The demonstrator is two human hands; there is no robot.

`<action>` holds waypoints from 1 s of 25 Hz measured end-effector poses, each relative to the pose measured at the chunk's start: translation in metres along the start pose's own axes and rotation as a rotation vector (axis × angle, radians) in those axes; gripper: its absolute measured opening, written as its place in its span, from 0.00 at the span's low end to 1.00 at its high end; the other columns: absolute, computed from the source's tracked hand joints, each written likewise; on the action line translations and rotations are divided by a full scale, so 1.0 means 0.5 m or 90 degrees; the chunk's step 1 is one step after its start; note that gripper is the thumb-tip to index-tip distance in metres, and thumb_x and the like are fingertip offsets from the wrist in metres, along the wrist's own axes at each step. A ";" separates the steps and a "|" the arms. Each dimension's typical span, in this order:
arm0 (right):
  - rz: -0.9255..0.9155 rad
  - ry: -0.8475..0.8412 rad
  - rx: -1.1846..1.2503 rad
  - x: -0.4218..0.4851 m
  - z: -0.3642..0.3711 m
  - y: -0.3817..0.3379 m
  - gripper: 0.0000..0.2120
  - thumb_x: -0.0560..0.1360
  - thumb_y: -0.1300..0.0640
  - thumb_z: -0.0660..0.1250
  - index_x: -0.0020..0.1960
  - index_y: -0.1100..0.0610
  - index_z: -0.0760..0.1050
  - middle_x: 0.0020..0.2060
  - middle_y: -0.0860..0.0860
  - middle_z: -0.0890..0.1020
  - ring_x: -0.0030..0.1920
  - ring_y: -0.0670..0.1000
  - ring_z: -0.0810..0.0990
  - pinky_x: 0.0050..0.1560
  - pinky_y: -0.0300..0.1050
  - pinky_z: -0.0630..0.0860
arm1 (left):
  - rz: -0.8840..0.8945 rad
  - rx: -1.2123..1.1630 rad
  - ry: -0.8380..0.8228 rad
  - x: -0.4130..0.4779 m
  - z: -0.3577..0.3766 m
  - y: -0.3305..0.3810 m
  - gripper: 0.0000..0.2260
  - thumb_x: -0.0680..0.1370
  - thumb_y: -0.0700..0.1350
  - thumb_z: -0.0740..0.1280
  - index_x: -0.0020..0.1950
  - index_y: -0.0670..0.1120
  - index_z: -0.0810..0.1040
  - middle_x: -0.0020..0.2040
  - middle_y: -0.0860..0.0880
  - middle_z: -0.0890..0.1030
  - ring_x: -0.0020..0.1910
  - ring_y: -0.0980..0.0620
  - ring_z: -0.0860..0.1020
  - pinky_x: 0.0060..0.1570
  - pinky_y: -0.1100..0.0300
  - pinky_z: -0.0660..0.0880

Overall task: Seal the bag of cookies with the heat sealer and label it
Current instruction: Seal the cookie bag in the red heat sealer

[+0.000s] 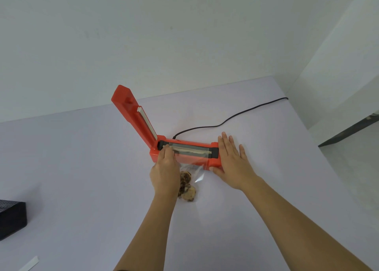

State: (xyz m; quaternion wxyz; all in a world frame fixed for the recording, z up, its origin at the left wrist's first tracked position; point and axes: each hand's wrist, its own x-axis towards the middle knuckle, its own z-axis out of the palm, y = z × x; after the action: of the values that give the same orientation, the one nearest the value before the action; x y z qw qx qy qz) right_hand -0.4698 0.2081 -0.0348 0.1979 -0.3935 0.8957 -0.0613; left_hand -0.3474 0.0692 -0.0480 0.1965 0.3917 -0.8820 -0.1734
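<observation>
A bare indoor workroom: plain white walls (143, 35) and a pale table (82, 168).

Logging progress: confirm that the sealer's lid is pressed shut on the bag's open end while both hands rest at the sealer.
Not quite. In the head view the sealer's lid stands raised, not shut; the bag lies across the open sealing strip, left hand and right hand at the sealer.

Sealer (185, 158) glossy orange plastic; bag (194, 171) clear shiny film; table (82, 168) smooth matt; cord (235, 119) matt black.
</observation>
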 end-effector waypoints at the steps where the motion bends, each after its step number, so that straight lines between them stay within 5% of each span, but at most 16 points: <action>1: 0.000 -0.001 0.003 0.000 0.000 0.000 0.44 0.77 0.41 0.59 0.75 0.60 0.33 0.76 0.55 0.36 0.75 0.56 0.35 0.73 0.55 0.39 | -0.007 0.014 -0.021 0.001 -0.001 0.001 0.03 0.75 0.32 0.65 0.45 0.38 0.73 0.43 0.42 0.81 0.25 0.45 0.72 0.26 0.57 0.71; 11: -0.001 -0.001 0.008 -0.002 -0.004 -0.003 0.43 0.77 0.41 0.58 0.75 0.60 0.33 0.76 0.55 0.36 0.75 0.56 0.36 0.73 0.55 0.39 | -0.043 0.124 -0.171 0.008 -0.012 0.009 0.09 0.78 0.38 0.62 0.57 0.41 0.69 0.56 0.45 0.77 0.36 0.45 0.79 0.34 0.57 0.73; 25: 0.004 -0.002 -0.009 0.000 -0.003 -0.004 0.43 0.77 0.41 0.58 0.75 0.60 0.33 0.76 0.55 0.36 0.75 0.56 0.35 0.73 0.54 0.38 | -0.034 0.124 -0.169 0.008 -0.015 0.009 0.15 0.77 0.36 0.64 0.62 0.43 0.68 0.63 0.46 0.76 0.40 0.44 0.80 0.38 0.55 0.76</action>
State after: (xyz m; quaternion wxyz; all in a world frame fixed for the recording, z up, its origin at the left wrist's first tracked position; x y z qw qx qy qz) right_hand -0.4693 0.2067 -0.0330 0.1969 -0.3923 0.8969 -0.0534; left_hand -0.3491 0.0679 -0.0385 0.0342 0.4060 -0.9021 -0.1424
